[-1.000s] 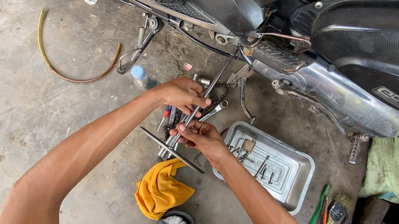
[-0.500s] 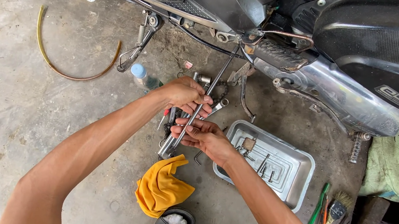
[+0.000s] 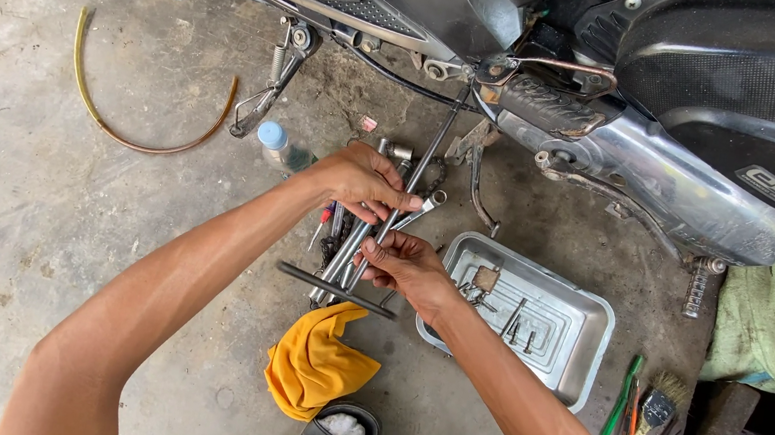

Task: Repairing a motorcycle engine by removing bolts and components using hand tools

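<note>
— long t-handle wrench (image 3: 384, 227): where?
— between both hands, shaft running diagonally from the crossbar low near the yellow rag (image 3: 314, 364) up toward the scooter's underside (image 3: 489, 70).
— left hand (image 3: 360, 181)?
— clenched round the shaft's middle, higher up, nearer the scooter.
— right hand (image 3: 406, 266)?
— pinching the shaft lower down, just beside the metal tray (image 3: 581, 351), nearer the crossbar.
— other loose tools?
— lying on the concrete under the hands, hard to tell apart.

Stained grey concrete floor (image 3: 28, 258) under me, daylight flat and even. Parked scooter (image 3: 687, 98) filled my upper view.
</note>
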